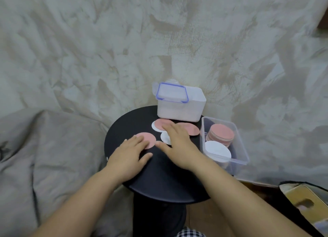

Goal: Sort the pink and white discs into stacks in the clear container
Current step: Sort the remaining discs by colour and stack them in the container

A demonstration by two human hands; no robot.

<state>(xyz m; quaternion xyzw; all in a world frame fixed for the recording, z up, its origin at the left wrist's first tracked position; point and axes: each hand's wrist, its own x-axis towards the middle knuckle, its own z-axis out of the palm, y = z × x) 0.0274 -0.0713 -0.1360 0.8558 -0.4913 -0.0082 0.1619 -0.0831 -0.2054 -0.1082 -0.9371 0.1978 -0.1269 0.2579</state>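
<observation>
Since the clear container (pixel 241 144) sits at the right edge of the round black table (pixel 159 180), the whole next move comes down to 1 direction: both stacks are off to the right of both hands. The right hand (pixel 179 144) is plainly nearer, just beside the container's left wall. The left hand (pixel 131 153) is a good bit further and would have to cross over the other arm. The container's long axis runs away from the person, with the pink stack (pixel 222 133) at the far end and the white stack (pixel 217 149) at the near end. So I'd guess a pink goes right and a little forward, and a white goes pretty much straight right. The discs are round, so there's no long axis to worry about. Left hand is lying flat, fingers straight, fingertips pressing on a loose pink disc (pixel 150 139) — not pinching it. Right hand is also flat and spread. It covers most of a white disc (pixel 164 138), and its fingertips reach onto another pink disc (pixel 160 124) that overlaps a 2nd white one (pixel 154 129). A 3rd pink disc (pixel 192 130) lies just past the right hand's knuckles, nearest the container. Behind it all is a white tub (pixel 181 110) with a blue-clipped lid (pixel 172 93) on top. No brand, label or readable writing anywhere that I can make out.
</observation>
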